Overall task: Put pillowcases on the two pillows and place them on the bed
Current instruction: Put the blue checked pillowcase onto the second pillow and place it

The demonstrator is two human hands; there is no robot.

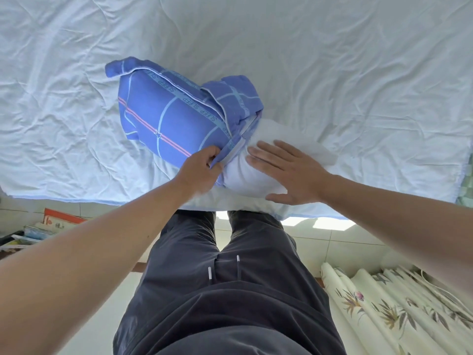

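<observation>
Pillowcase (163,116) fabric, blue with pale grid lines, a pink stripe and bands printed "SLEEP", covered most of a white pillow (258,160) that lay near the front edge of the bed (332,60), on a wrinkled pale sheet. The covered end pointed away to the left, and a loose blue flap was bunched up on top towards the middle. The near, right-hand end of the pillow stuck out bare from the open mouth of the case. The left hand (202,167) had its fingers curled round the hem of the case at that opening, pinching the blue edge just beside the bare white stuffing. The right hand (286,172) lay flat on the exposed pillow, fingers straight and spread a little, palm pressing down, holding nothing. Both forearms reached in from the bottom corners, and the person stood against the bed in dark trousers (230,290) with two white drawstring tips. On the tiled floor to the left lay a pile of books or papers (46,229), and at the lower right hung a cream curtain (396,311) with a leaf and flower print.
</observation>
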